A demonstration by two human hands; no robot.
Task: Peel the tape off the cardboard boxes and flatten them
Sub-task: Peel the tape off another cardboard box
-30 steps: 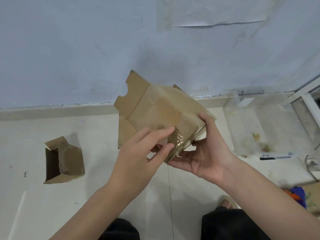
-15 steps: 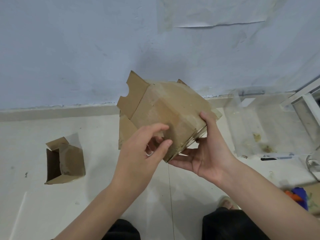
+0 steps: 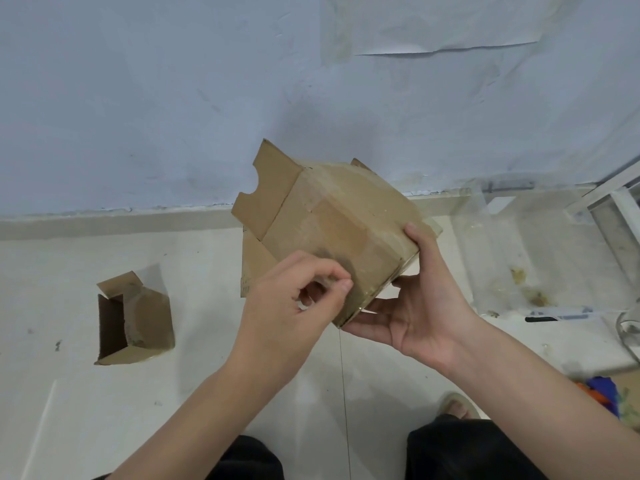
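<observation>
Hands: right hand (image 3: 420, 308) cradles taped cardboard box (image 3: 341, 230) (glossy); left hand (image 3: 294, 306) pinches.

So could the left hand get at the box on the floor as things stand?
Probably yes. The left hand only picks at the held box, and bare floor separates it from the floor box. It would have to leave the tape.
</observation>
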